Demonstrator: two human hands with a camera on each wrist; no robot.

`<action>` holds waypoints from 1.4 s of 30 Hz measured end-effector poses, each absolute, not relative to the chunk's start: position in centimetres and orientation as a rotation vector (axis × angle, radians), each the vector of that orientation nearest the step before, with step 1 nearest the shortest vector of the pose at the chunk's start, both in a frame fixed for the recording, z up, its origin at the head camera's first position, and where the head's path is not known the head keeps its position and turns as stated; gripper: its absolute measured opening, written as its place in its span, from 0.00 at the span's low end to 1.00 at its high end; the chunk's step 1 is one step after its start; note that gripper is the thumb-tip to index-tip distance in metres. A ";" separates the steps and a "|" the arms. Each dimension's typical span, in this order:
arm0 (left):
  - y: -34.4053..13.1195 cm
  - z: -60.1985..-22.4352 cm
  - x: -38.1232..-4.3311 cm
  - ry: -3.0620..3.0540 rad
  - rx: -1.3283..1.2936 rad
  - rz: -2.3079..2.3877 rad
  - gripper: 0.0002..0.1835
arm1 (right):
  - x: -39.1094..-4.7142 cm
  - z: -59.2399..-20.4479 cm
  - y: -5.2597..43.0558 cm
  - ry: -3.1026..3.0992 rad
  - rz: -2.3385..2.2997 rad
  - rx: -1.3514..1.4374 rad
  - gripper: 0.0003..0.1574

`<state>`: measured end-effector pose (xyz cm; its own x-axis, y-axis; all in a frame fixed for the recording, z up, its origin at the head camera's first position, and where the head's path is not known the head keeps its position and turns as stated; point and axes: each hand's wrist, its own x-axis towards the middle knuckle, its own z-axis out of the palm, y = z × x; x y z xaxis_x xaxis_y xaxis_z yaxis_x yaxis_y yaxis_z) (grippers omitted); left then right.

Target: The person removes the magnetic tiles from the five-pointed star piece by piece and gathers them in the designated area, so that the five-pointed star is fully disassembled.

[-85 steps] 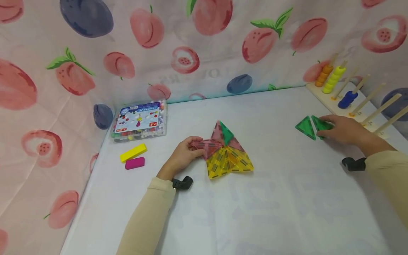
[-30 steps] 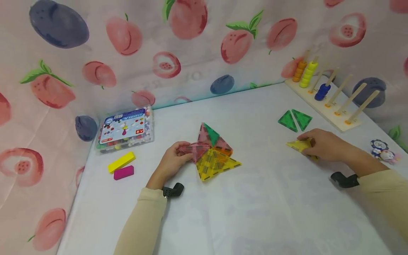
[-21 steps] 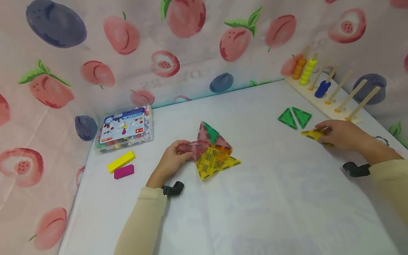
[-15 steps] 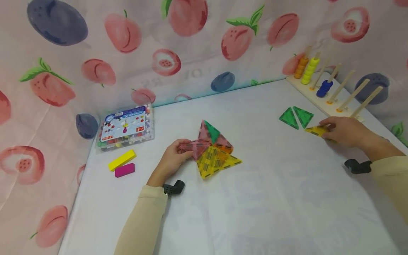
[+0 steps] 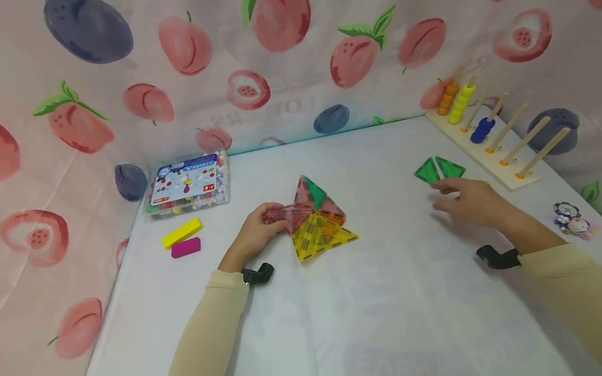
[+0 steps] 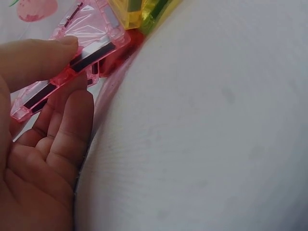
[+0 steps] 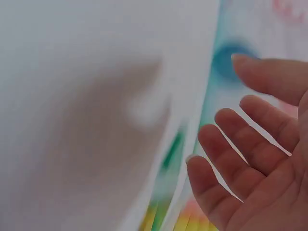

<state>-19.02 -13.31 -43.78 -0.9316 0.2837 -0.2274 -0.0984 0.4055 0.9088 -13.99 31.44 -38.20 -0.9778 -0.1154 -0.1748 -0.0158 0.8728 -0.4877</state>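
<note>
My left hand (image 5: 256, 227) pinches a translucent pink magnetic tile (image 6: 94, 36) between thumb and fingers. This tile is part of a star-like build on the table, with pink pieces, a green triangle (image 5: 316, 194), an orange piece (image 5: 331, 218) and yellow tiles (image 5: 312, 243) fanned toward me. Over at the right, my right hand (image 5: 475, 203) has its fingers loosely extended and holds nothing, as the right wrist view also shows. Just beyond its fingertips lie two green triangular tiles (image 5: 427, 171), side by side. A yellow tile is mostly hidden behind that hand.
A wooden peg board (image 5: 505, 162) with coloured beads stands at the back right, above some small trinkets (image 5: 571, 219). A clear box of beads (image 5: 187, 183), a yellow block (image 5: 182, 233) and a magenta block (image 5: 186, 247) sit at left. A fruit-print cloth (image 5: 291, 130) hangs behind.
My right hand moved from the green tiles to a yellow tile, carried it right beside them, let go and drew back leftward. My left hand keeps its pinch on the pink tile.
</note>
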 end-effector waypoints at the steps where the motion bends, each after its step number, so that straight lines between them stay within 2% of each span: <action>1: -13.2 -43.8 -19.1 2.313 0.161 1.538 0.24 | -13.9 -38.2 29.9 2.838 -0.768 -0.169 0.33; 6: -12.5 -43.8 -19.2 2.267 0.165 1.556 0.25 | -13.5 -39.4 23.0 2.676 -0.909 -0.416 0.29; 10: -11.9 -44.0 -19.3 2.272 0.179 1.531 0.26 | -13.2 -40.2 19.0 2.557 -0.990 -0.503 0.26; 14: -11.5 -44.3 -19.5 2.313 0.208 1.492 0.25 | -13.1 -40.7 16.7 2.536 -1.028 -0.550 0.28; 19: -11.3 -44.4 -19.6 2.326 0.223 1.486 0.24 | -12.9 -41.0 16.2 2.605 -0.895 -0.633 0.32; 26: -11.5 -44.0 -19.5 2.336 0.220 1.473 0.24 | -11.9 -40.4 19.3 2.652 -0.664 -0.584 0.32; 37: -13.0 -43.5 -19.1 2.361 0.179 1.492 0.24 | -10.6 -39.7 31.1 2.791 -0.581 -0.268 0.35; 42: -13.3 -43.6 -19.0 2.363 0.172 1.496 0.24 | -10.8 -39.5 35.0 2.761 -0.557 -0.104 0.38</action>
